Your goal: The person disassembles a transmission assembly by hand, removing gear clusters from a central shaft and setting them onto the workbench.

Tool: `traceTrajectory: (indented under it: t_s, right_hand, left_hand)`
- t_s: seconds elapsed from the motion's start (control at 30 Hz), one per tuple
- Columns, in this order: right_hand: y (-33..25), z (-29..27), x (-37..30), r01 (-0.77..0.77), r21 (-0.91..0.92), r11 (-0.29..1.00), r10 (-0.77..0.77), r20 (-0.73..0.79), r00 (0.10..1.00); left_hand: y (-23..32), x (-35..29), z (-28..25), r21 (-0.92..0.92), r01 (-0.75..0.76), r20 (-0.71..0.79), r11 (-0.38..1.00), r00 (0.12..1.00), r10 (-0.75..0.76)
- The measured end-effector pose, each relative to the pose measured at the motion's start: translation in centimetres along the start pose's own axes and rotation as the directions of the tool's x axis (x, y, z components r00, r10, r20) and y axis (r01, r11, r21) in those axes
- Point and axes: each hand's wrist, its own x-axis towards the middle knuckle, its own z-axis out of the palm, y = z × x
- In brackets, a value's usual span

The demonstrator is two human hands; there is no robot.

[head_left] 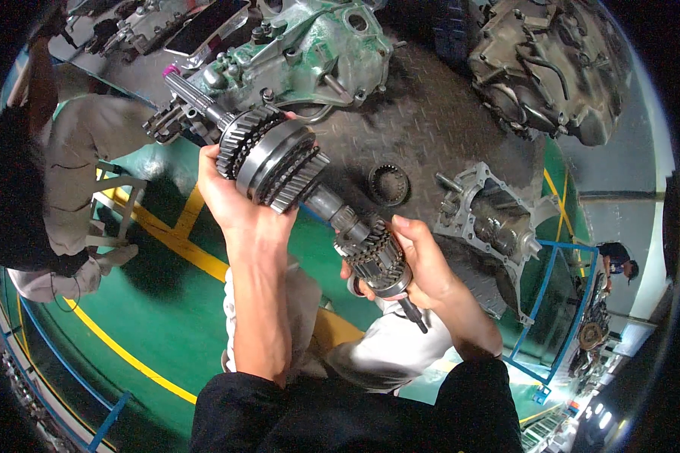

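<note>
Both my hands hold up a gearbox shaft with gears (326, 202), tilted from the upper left down to the lower right. My left hand (238, 200) is wrapped under the large helical gears and the smooth ring of its upper part. Round the smaller gear cluster at the lower end closes my right hand (427, 264), its thumb on top. The shaft's thin tip sticks out below that hand, and a pink piece caps the far splined end. On the dark metal table (431, 98) beyond lies a loose toothed ring (389, 185), apart from both hands.
A green-stained gearbox housing (302, 60) sits at the table's far side. Right of my hands rests an open silver casing (495, 219); a larger grimy casing (551, 68) is at the far right. A person in pale trousers (83, 166) is at the left, beside a stool (117, 196).
</note>
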Motion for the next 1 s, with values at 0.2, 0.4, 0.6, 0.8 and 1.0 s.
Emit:
traceTrajectory:
  t_s: [0.2,0.4,0.6,0.8,1.0]
  right_hand:
    - [-0.1,-0.2,-0.6,-0.023,0.037,0.999,0.022,0.024,0.999]
    - [-0.4,-0.1,-1.3,0.061,-0.012,0.998,-0.060,0.074,0.995]
    - [-0.5,0.8,-1.6,0.169,-0.105,0.980,-0.163,0.068,0.984]
    - [-0.5,1.0,-1.7,0.166,-0.081,0.983,-0.161,0.066,0.985]
    - [-0.6,0.8,-1.2,0.164,-0.134,0.977,-0.163,0.015,0.986]
  left_hand:
    - [0.4,0.0,0.1,0.044,-0.021,-0.006,0.999,1.000,0.021]
    - [0.2,0.0,1.2,0.142,-0.041,-0.115,0.989,0.992,0.057]
    - [-0.7,-0.3,2.0,0.175,-0.017,-0.184,0.984,0.982,0.049]
    - [-0.7,-0.3,1.8,0.270,-0.018,-0.211,0.963,0.974,0.077]
    - [-2.4,-0.1,2.1,0.302,0.004,-0.195,0.953,0.979,0.058]
